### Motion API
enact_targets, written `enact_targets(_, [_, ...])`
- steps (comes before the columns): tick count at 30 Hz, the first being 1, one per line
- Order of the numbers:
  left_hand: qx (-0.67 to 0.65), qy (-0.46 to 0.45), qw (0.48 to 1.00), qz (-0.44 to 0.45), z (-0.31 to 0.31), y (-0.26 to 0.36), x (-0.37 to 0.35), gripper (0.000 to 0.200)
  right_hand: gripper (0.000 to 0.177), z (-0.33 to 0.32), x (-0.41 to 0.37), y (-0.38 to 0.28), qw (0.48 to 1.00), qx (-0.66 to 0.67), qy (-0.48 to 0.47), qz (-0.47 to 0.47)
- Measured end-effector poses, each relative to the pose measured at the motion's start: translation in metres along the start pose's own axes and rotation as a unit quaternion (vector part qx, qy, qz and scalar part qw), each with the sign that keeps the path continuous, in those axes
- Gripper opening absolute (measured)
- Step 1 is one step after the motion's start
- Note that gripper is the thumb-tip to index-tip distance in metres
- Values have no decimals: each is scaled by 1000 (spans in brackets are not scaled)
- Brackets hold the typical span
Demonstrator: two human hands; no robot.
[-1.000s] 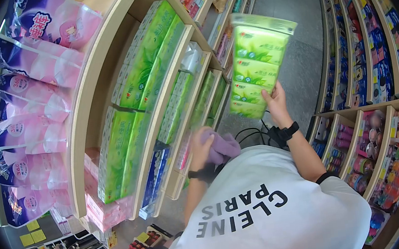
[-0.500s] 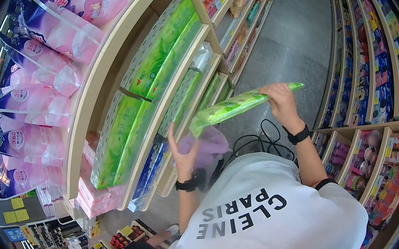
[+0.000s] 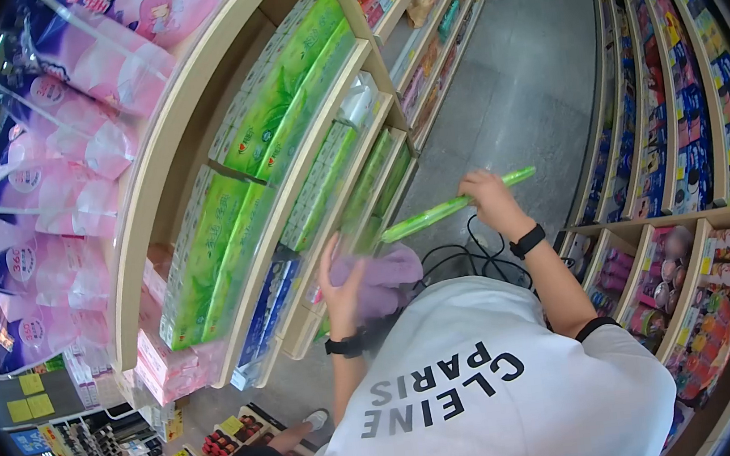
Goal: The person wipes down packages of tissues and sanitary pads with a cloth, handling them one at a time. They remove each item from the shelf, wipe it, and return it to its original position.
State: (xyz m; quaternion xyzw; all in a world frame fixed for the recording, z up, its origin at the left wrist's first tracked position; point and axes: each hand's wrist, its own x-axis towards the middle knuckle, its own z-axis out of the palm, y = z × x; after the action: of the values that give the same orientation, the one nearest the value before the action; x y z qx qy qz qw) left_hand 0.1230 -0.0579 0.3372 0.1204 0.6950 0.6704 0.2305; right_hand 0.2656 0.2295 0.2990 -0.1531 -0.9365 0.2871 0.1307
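Observation:
My right hand [image 3: 490,199] grips the upper right part of a flat green plastic pack [image 3: 431,218], now seen nearly edge-on, slanting down to the left over the aisle. Its near end reaches close to a purple fabric item [image 3: 388,270]; what that item is, I cannot make out. My left hand [image 3: 344,286] is raised beside the lower shelves, thumb and fingers apart, apparently holding nothing. It is partly blurred and stands just left of the purple fabric. Green tissue packs [image 3: 206,255] in clear wrap line the shelf to the left.
Pink-and-blue bags [image 3: 62,172] hang over the upper left shelf edge. Black cables [image 3: 476,256] loop near my body. Stocked shelves [image 3: 666,104] run along the right, with bins [image 3: 651,285] closer in. Another person's leg [image 3: 290,437] shows at lower left.
The green pack has turned from showing its broad face to nearly edge-on. My right hand has shifted slightly left and down; my left hand moved slightly right, its fingers still apart.

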Motion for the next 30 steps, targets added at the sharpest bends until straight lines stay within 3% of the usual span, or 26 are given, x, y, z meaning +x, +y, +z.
enact_targets(4, [11, 4, 1000, 5, -6, 16, -3, 28, 24, 17, -5, 9, 999, 12, -45, -17])
enact_targets(8, [-6, 44, 999, 15, -28, 2, -8, 22, 21, 26, 3, 12, 997, 13, -70, -22])
enact_targets(12, [-104, 135, 985, 5, -38, -5, -17, 17, 20, 41, 20, 12, 993, 8, -113, -21])
enact_targets(18, [-234, 191, 953, 5, -55, 2, -34, 13, 22, 85, 53, 3, 985, 58, -132, -94])
enact_targets(21, [-245, 164, 956, 7, -79, -3, -43, 18, 23, 113, 65, -1, 976, 58, -175, -112])
enact_targets(24, [-271, 273, 923, -13, -92, -11, -50, 19, 23, 140, 73, -5, 971, 29, -193, -138])
enact_targets(27, [-275, 300, 914, -7, -112, -18, -54, 19, 27, 167, 72, -6, 966, 13, -235, -106])
enact_targets(28, [-293, 258, 920, -35, -127, -24, -57, 37, 26, 173, 70, -6, 963, -3, -234, -130])
enact_targets(30, [-299, 261, 918, -28, -141, -33, -57, 36, 24, 186, 69, -8, 961, -44, -241, -126])
